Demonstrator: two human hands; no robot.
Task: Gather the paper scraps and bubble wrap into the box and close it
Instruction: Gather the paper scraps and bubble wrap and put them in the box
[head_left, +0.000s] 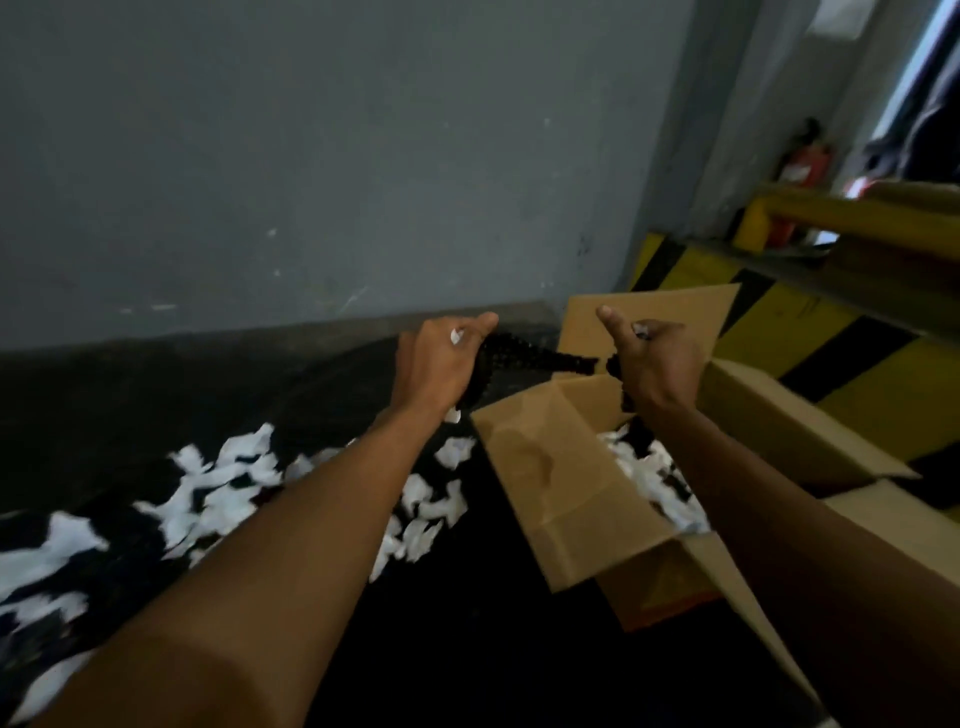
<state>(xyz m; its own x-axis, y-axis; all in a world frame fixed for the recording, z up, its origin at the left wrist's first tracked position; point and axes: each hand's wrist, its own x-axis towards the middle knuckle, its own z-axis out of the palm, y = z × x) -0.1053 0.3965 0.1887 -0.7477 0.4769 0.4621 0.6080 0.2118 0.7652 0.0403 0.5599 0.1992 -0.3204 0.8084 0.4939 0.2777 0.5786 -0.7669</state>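
An open cardboard box (571, 499) stands on the dark floor at the right, flaps up, with white paper scraps (649, 473) inside. More white paper scraps (218, 488) lie scattered on the floor to the left. A black sheet of bubble wrap (540, 358) is stretched between my hands above the box's far left corner. My left hand (441, 364) is shut on its left end, with small white scraps stuck at the fingers. My right hand (654, 358) is shut on its right end, thumb up.
A grey wall (311, 156) rises right behind the floor. Yellow-and-black striped kerb (810, 332) and a yellow rail (857, 218) run at the right behind the box. A red fire extinguisher (802, 161) stands in the far corner.
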